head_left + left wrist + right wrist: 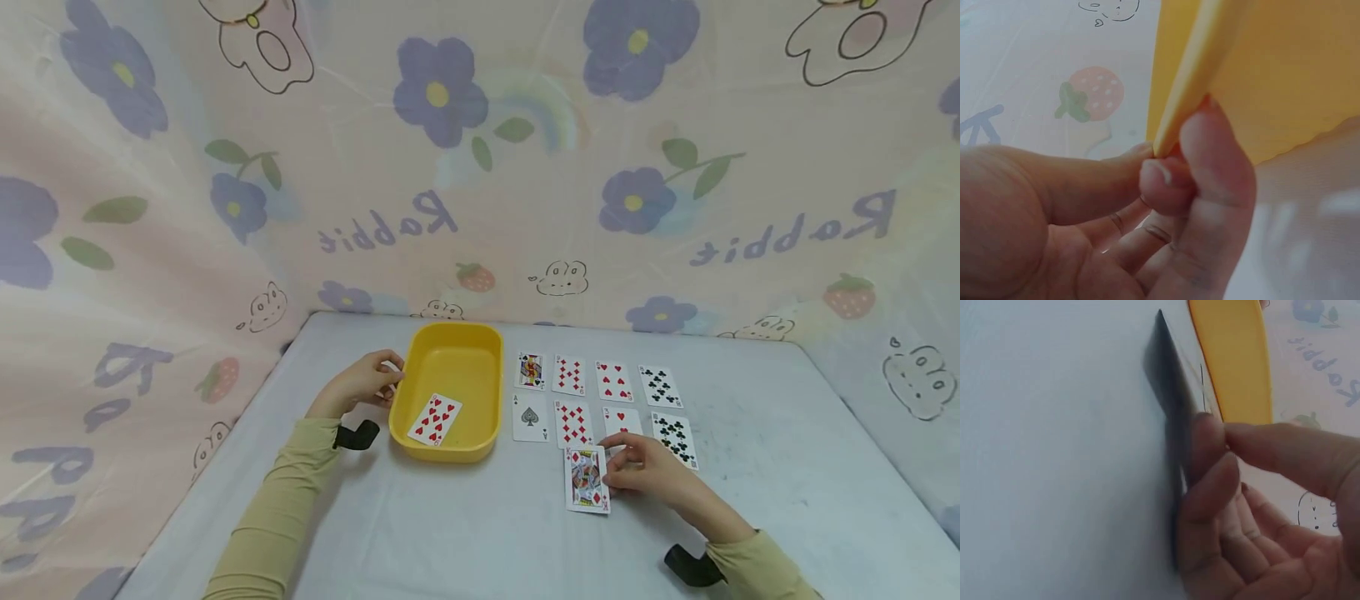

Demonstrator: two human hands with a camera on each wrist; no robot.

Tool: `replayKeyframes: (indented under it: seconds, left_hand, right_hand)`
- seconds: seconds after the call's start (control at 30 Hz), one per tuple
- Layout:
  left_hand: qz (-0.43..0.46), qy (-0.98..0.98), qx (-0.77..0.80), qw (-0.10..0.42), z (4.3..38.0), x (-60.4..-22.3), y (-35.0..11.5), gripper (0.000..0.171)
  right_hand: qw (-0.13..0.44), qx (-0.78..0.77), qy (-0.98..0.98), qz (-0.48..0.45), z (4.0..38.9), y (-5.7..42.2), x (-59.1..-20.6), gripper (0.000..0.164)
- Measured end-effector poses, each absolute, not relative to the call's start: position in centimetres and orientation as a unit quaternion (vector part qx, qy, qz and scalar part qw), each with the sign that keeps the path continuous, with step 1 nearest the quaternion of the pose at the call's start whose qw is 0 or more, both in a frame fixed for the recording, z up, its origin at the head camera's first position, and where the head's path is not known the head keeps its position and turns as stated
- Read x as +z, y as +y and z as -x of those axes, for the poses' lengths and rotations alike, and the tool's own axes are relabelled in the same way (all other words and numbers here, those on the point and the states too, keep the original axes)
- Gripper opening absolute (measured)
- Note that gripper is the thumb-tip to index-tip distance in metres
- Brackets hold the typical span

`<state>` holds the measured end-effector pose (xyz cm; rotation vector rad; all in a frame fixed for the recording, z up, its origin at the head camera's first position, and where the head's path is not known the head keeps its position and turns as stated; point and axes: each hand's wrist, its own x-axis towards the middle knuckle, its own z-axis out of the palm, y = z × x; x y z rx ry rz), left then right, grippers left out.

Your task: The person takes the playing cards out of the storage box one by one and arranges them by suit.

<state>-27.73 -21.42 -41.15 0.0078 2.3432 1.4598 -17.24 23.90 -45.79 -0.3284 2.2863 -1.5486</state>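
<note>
My left hand [363, 385] pinches the left rim of a yellow plastic tray [491, 379]; the left wrist view shows the thumb and fingers at the tray's edge [1194, 69]. In the tray lies a red hearts playing card [435, 419], face up. My right hand [647, 473] pinches a king of diamonds playing card [587, 479] by its right edge, just in front of the card rows. Seen edge-on in the right wrist view, the card [1175, 394] is dark and blurred between thumb and fingers. A hearts card [621, 419] is partly covered by this hand.
Two rows of face-up cards lie right of the tray, among them an ace of spades [530, 418], diamonds cards [568, 375] and clubs cards [660, 387]. A white cloth covers the table [480, 542]. Patterned fabric [525, 208] stands behind and at the sides.
</note>
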Motion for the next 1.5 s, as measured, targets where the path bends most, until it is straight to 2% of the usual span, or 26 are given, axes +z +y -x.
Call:
replayKeyframes:
  seconds: [1.0,1.13,1.33,1.5]
  left_hand:
    - [-0.003,0.832,0.520,0.193,27.8,-41.1,-21.5,0.025]
    - [0.004,0.832,0.521,0.191,27.5,-41.1,-21.6,0.024]
    - [0.003,0.832,0.521,0.193,27.5,-41.4,-21.6,0.025]
    - [0.009,0.835,0.516,0.192,27.7,-41.0,-21.3,0.024]
  right_hand:
    - [0.167,-0.521,0.832,0.088,16.0,22.6,-45.3,0.048]
    - [0.147,-0.509,0.843,0.096,16.1,22.6,-45.1,0.047]
    - [0.117,-0.490,0.855,0.121,17.4,22.0,-42.4,0.039]
    - [0.112,-0.501,0.835,0.198,20.9,18.1,-38.9,0.033]
